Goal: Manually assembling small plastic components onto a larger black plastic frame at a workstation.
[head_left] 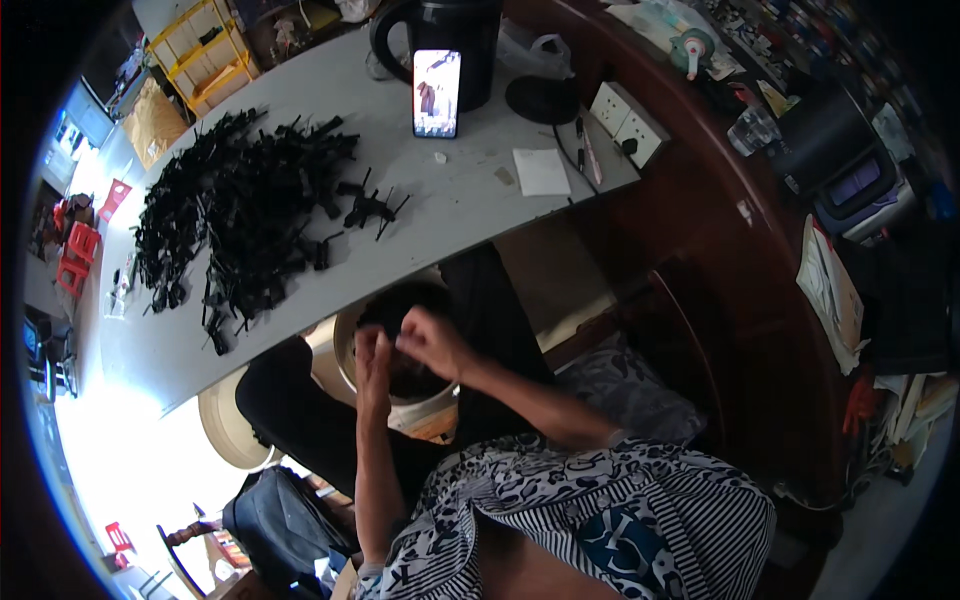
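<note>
Above a pale bucket (345, 345) between my knees, my two hands come close together. My left hand (374, 352) points upward with its fingers pressed together. Beside it, my right hand (432, 342) is closed in a pinch, its fingertips toward the left hand. Whatever lies between the fingers is too small and blurred to name. Inside the bucket shows a dark mass (410, 378), partly covered by my hands. On the grey table (400, 240) ahead lies a large heap of small black plastic parts (250, 200), with several loose parts (372, 208) at its right edge.
A lit phone (436, 95) leans against a big black jug (478, 50) at the back. Right of it are a white paper pad (541, 172), a pen (593, 158) and a power strip (628, 125). A second bucket (228, 420) and a dark bag (285, 525) stand at my left.
</note>
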The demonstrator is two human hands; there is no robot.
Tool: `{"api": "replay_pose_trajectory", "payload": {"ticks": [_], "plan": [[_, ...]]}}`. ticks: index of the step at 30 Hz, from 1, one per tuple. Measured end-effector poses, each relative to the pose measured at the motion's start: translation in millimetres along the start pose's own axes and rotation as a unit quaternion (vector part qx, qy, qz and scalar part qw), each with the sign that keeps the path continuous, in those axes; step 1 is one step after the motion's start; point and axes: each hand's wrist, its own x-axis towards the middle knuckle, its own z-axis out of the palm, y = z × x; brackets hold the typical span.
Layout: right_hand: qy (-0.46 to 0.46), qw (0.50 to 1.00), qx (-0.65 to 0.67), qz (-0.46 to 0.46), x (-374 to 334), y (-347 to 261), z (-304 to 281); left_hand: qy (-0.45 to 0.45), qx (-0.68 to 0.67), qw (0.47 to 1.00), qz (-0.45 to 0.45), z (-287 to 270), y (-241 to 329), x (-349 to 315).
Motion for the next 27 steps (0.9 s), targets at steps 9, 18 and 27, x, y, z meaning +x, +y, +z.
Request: {"api": "replay_pose_trajectory", "payload": {"ticks": [9,18,27], "plan": [[0.004,0.965,0.204,0.165,5,-4,-16,-0.1,0.114,0.988,0.033,21,24,-20],[-0.043,0.98,0.193,0.041,3,-36,-27,-0.057,-0.07,0.995,-0.04,5,19,-14],[-0.046,0.913,0.359,0.186,-6,-36,-35,-0.081,-0.057,0.994,0.054,15,36,-20]]}}
